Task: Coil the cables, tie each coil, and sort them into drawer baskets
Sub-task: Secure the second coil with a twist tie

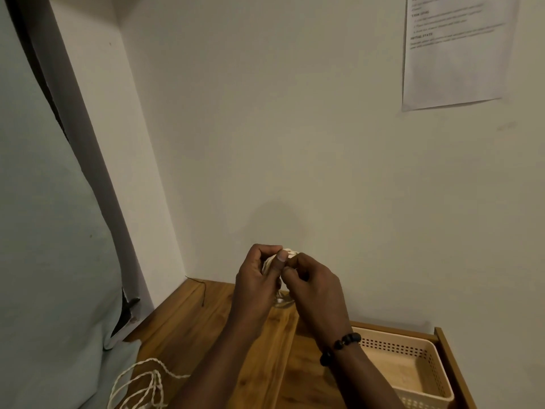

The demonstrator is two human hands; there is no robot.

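A person's two hands meet above a wooden tabletop, working a small bundle of pale cable held up in front of a plain off-white wall. The left hand curls its fingers around the bundle, thumb upright with the nail facing the camera; the right hand, fingers bent, pinches at the same coil just beside that thumb, and a loop of the cable shows below the two hands, above the tabletop. A bracelet of dark round beads circles the right wrist. The tabletop is warm brown wood with visible grain and a raised edge along the wall. To the right of the hands and lower, a cream plastic basket with rounded corners and rows of small perforations in its walls sits in a wooden drawer. To the left of the hands and nearer the camera, a loose twisted white cord lies in open loops at the tabletop's edge. A thin dark wire hangs over the tabletop's far left corner. High on the wall, up and right of the hands, hangs a printed paper sheet, its text too blurred to read. Pale fabric fills the left side.
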